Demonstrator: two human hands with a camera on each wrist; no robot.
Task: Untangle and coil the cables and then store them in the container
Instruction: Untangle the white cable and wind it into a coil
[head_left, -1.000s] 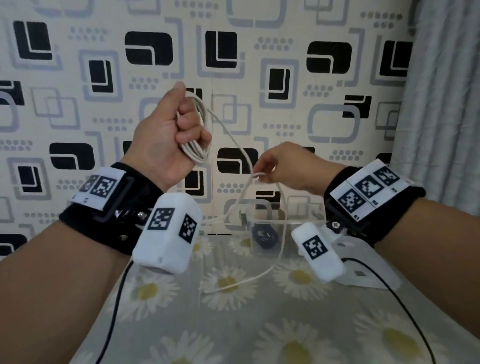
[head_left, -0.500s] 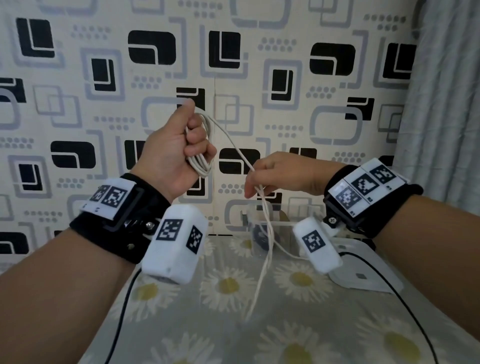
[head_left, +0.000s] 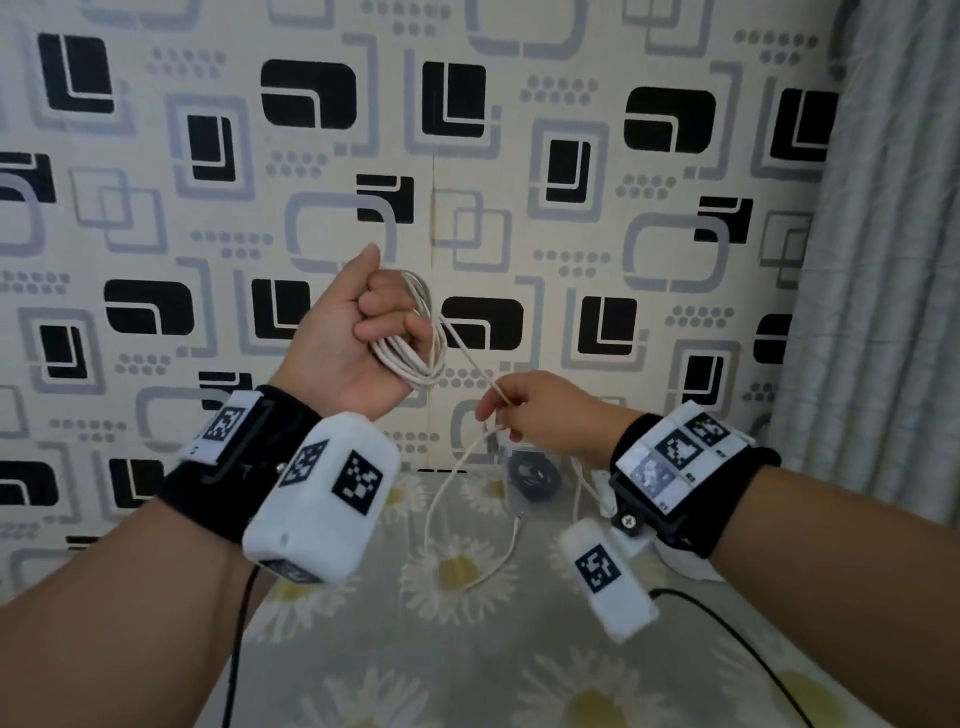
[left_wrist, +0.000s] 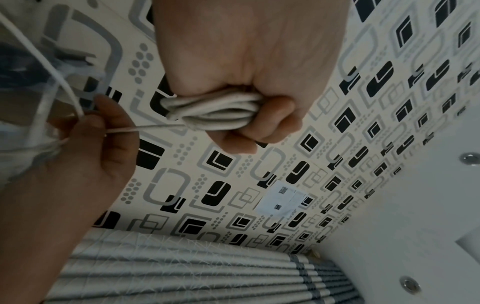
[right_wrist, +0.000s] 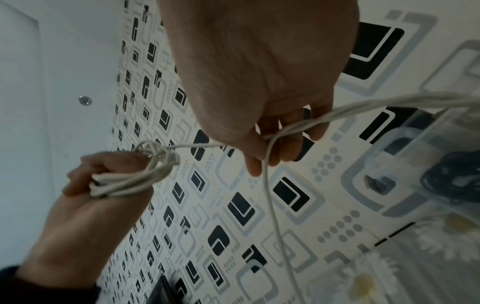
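Observation:
My left hand (head_left: 363, 338) is raised in front of the wall, fist curled round a coil of white cable (head_left: 410, 358) with several loops (left_wrist: 215, 112). A taut strand runs from the coil down to my right hand (head_left: 524, 415), which pinches it lower and to the right (right_wrist: 262, 148). The loose tail (head_left: 467, 519) hangs below in a loop, its plug end just above the tablecloth. Behind my right hand a clear plastic container (head_left: 524, 467) stands at the wall with a coiled dark cable (head_left: 532, 473) inside.
A daisy-print cloth (head_left: 467, 649) covers the table. The container's white lid (head_left: 680, 566) lies at the right under my wrist. Black wires (head_left: 727, 629) trail from the wrist cameras. A patterned wall stands behind, a grey curtain (head_left: 883, 260) at right.
Both hands have sunk lower in view. My right hand slid along the strand, drawing it taut from the coil. The hanging tail swung and now curls above the cloth.

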